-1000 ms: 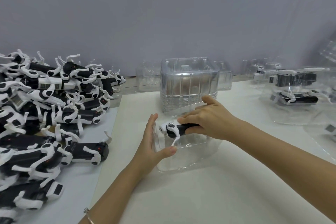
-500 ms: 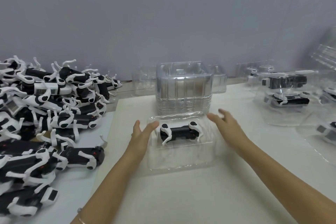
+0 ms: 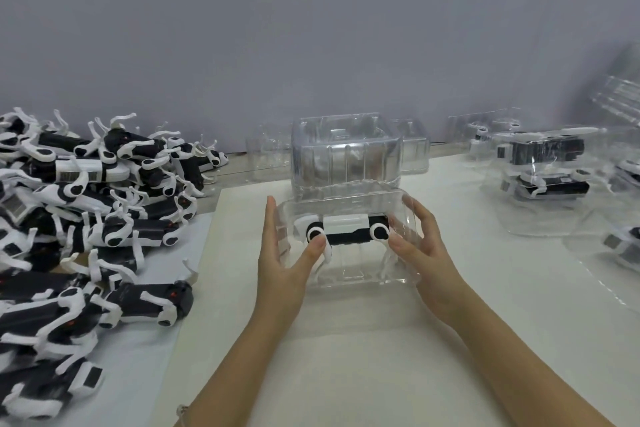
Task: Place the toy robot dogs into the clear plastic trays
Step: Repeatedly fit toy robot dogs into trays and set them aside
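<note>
A clear plastic tray (image 3: 349, 199) sits between my two hands at the middle of the table, raised and tilted toward me. One black-and-white toy robot dog (image 3: 348, 231) lies inside it. My left hand (image 3: 282, 263) holds the tray's left side, fingers up along the wall and thumb on the front. My right hand (image 3: 424, 250) holds the right side the same way. A big pile of loose toy dogs (image 3: 90, 218) lies to the left.
A stack of empty clear trays (image 3: 346, 152) stands just behind the held tray. Filled trays with dogs (image 3: 543, 166) are stacked at the right. More clear trays lie at the far right edge. A white mat (image 3: 346, 357) covers the table in front of me.
My right hand let go of the dog after setting it in the tray. Both hands then closed in on the tray's sides and lifted and tilted it toward me.
</note>
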`<state>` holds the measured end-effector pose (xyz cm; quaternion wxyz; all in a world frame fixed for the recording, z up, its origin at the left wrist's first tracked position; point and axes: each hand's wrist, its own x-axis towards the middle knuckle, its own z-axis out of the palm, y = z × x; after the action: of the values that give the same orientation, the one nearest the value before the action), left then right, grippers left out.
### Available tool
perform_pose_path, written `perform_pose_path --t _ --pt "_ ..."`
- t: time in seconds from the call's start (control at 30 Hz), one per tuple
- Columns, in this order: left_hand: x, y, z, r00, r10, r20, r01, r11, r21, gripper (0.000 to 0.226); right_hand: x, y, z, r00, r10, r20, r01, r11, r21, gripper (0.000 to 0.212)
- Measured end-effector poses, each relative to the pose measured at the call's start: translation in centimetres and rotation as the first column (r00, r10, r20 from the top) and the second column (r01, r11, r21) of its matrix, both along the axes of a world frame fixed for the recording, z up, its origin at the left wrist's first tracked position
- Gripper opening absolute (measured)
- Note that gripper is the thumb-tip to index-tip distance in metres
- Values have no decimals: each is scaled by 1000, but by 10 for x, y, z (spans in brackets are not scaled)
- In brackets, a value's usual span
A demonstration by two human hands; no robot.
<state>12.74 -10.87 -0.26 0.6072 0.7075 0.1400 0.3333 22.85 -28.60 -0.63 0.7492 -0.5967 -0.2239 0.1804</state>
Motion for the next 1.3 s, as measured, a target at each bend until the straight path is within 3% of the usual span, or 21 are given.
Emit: perform_pose_path --t 0.3,0.4,0.5,0.57,0.6,0.67,0.73,0.8,1.1,1.3 --pt "-10 -15 9 1000 -2 12 1 998 70 73 -2 3 -3 999 -46 3 46 999 -6 56" --pt "-14 -15 37 995 -101 -8 101 988 113 71 -2 3 -1 989 -16 -146 28 996 79 51" --pt "-21 -1 73 917 -352 189 342 936 89 52 -3 3 0 875 215 -434 -79 947 310 35" --pt "-22 11 82 872 -292 392 282 956 84 39 -4 3 -2 760 355 -544 -103 892 440 39" --pt "-19 15 80 880 -211 426 194 977 83 40 -3 3 -4 736 395 -550 -119 875 470 47" --pt "-10 17 70 948 -119 295 89 990 113 48 -2 5 -7 709 437 -553 -146 859 491 57" --pt "1 8 59 978 -207 19 201 965 168 58 -2 5 -10 673 484 -560 -164 835 525 61" --pt "11 -6 48 944 -301 -136 323 926 193 66 -3 5 -11 653 523 -548 -208 819 535 61" --pt "46 -38 49 967 -246 -59 253 949 191 34 -10 10 -6 601 608 -518 -317 777 543 49" --pt "38 -31 45 952 -302 -51 306 944 119 33 -3 6 -16 686 486 -542 -250 857 451 72"
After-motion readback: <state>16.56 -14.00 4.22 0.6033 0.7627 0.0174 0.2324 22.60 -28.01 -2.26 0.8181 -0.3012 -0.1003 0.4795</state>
